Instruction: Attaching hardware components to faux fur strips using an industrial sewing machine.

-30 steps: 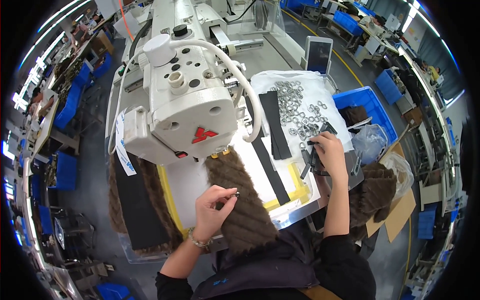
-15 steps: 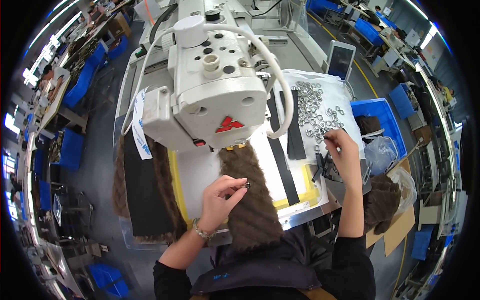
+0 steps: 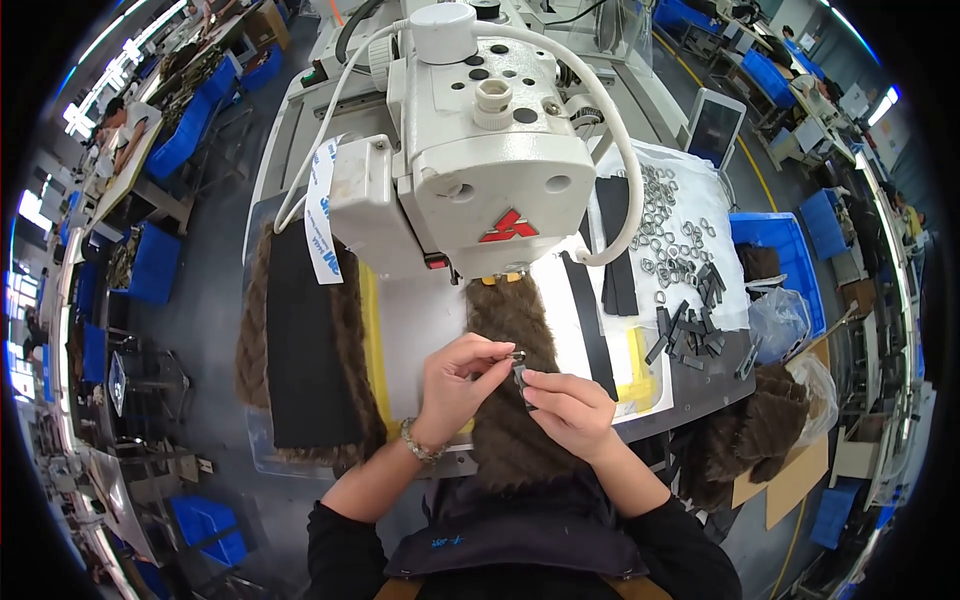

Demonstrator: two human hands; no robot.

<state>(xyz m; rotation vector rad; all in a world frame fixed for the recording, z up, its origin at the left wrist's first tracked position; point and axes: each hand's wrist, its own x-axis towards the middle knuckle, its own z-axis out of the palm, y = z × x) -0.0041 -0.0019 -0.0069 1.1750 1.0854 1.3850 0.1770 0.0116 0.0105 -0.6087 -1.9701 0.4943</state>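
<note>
Brown fur strip overhanging near edge of bench, bare white plate leftward, left hand pinching metal ring, right hand pinching dark tab.

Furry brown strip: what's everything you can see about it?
The furry brown strip looks plush, with slanting ridges. It lies lengthwise over a white sheet, far end by yellow pieces beneath the machine head, near end uneven. The left hand and right hand are over it; contact is unclear.

Left hand faces right hand, both pinching.
</note>
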